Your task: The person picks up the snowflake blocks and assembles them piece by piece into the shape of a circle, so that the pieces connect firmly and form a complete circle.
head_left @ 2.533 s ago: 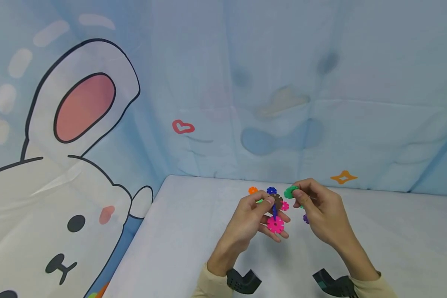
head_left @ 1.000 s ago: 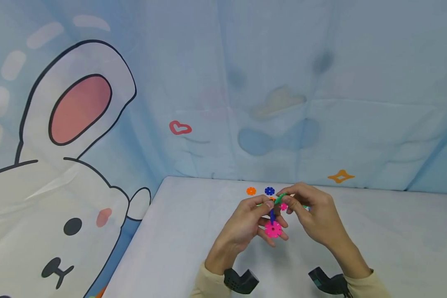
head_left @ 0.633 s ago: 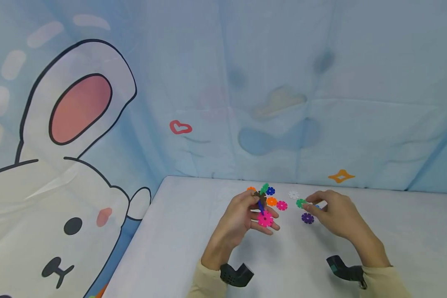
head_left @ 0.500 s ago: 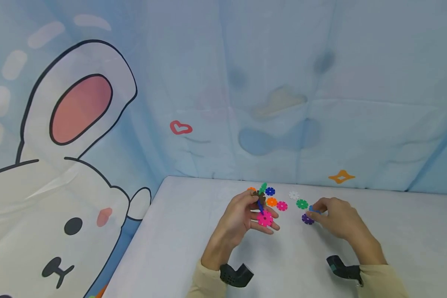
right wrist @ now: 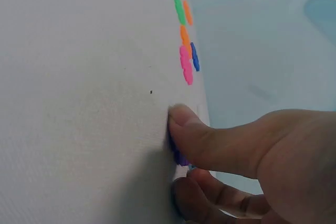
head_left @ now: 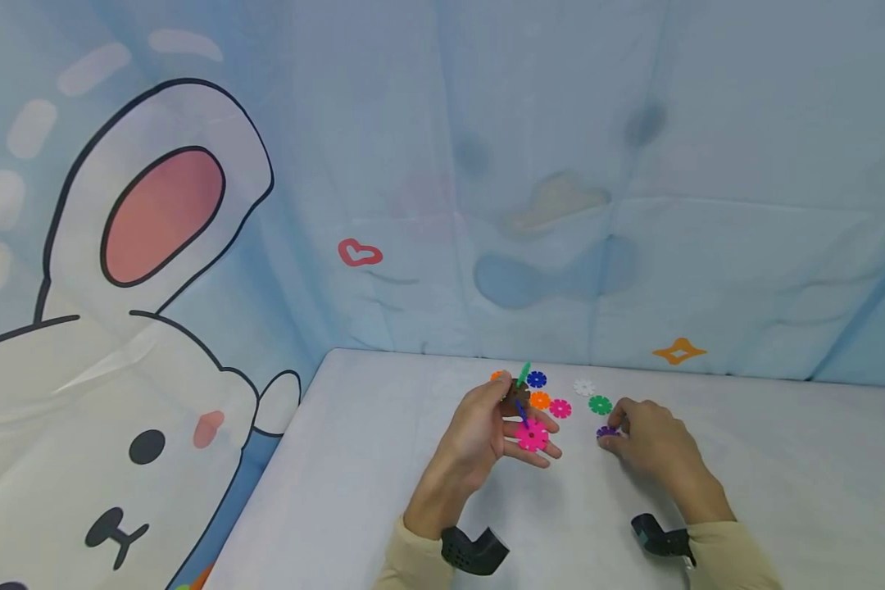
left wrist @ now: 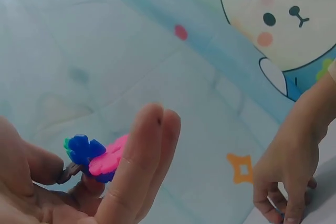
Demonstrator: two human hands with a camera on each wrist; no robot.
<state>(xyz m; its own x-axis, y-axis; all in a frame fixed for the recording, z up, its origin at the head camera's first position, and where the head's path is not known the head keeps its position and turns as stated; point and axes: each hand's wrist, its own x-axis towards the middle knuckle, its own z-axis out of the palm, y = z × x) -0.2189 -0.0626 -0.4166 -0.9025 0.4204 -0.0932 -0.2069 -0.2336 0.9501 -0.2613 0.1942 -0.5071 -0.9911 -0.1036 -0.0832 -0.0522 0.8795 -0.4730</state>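
Fingertips of your right hand (head_left: 645,438) curl down onto the purple disc (head_left: 606,431), thumb (right wrist: 185,129) and a finger pinching its edge where it lies flat on the white surface (head_left: 383,459); the right wrist view shows the grip closed on that disc (right wrist: 179,156). Your left hand (head_left: 487,434) is raised just above the surface and holds the assembled cluster (head_left: 525,414): a pink disc (head_left: 533,436) at the near end, blue and brown pieces in the middle, a green piece at the far end. In the left wrist view, thumb and curled fingers clamp the cluster (left wrist: 97,158) while two fingers (left wrist: 142,161) stand straight beside it. Loose discs lie between and beyond the hands: green (head_left: 600,405), white (head_left: 583,387), magenta (head_left: 560,408), orange (head_left: 539,400) and blue (head_left: 536,379). A cartoon rabbit backdrop (head_left: 147,246) hangs behind.
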